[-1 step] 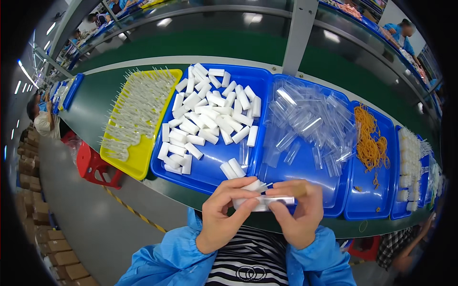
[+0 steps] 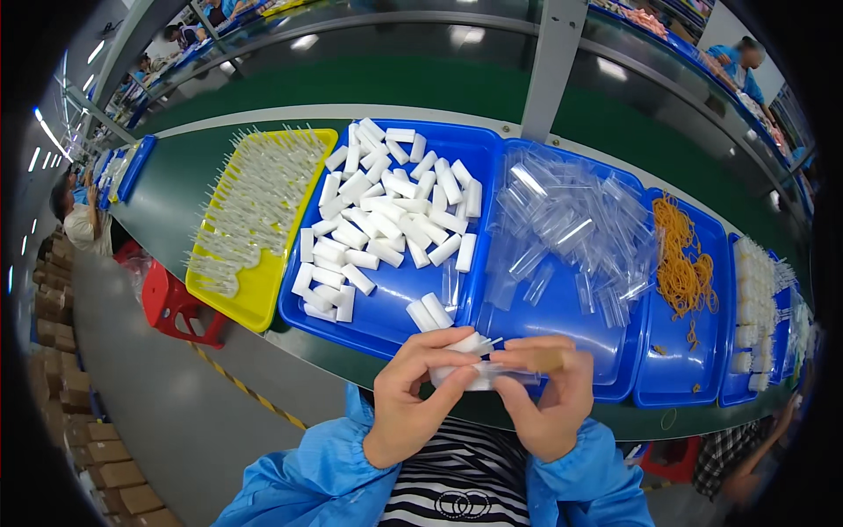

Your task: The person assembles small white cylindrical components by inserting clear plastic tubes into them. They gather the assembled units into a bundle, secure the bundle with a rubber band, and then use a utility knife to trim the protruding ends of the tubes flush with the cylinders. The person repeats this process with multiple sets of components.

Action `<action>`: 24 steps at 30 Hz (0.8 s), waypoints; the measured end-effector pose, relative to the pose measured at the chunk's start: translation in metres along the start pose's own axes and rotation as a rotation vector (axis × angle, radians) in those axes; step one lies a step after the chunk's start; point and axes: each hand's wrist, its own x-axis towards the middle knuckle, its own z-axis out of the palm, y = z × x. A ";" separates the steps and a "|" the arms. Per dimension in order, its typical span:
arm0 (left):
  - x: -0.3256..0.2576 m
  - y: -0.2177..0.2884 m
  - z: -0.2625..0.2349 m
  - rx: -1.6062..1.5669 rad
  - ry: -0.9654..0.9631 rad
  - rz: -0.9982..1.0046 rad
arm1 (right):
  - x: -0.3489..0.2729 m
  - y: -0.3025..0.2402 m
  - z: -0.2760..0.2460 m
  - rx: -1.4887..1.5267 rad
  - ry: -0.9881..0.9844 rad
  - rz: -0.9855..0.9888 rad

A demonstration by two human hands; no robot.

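Above the front edge of the bench, both my hands meet at a clear plastic sleeve (image 2: 520, 376). My left hand (image 2: 411, 395) is closed, with its thumb and fingers pinching the sleeve's left part. It also keeps hold of a white block-like piece (image 2: 471, 343), from which a thin pale tip sticks out to the right. My right hand (image 2: 551, 395) pinches the sleeve's right part between thumb and fingers. Whether something white lies inside the sleeve is hard to make out behind the fingers. Two loose white pieces (image 2: 428, 313) lie just beyond my left hand.
A blue tray (image 2: 399, 290) carries many white pieces. Left of it stands a yellow tray (image 2: 255, 309) of thin clear sticks. To the right are blue trays with clear sleeves (image 2: 571, 228), orange rubber bands (image 2: 683, 268) and white assembled pieces (image 2: 751, 299). A red stool (image 2: 167, 303) stands at left.
The bright glare on the clear sleeve has faded, and the sleeve looks slightly turned between my fingers. Both hands stay almost in the same place.
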 end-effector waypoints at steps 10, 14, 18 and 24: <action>-0.001 -0.007 0.001 0.249 -0.057 0.224 | 0.007 0.001 -0.009 0.081 -0.077 0.193; -0.011 0.002 -0.010 0.203 -0.093 0.202 | 0.007 -0.012 -0.008 0.232 -0.196 0.367; -0.007 0.018 -0.013 -0.154 -0.110 -0.062 | 0.014 0.000 -0.027 0.312 -0.093 0.319; -0.005 -0.003 -0.017 -0.164 -0.058 0.018 | 0.019 -0.003 -0.025 0.279 -0.072 0.461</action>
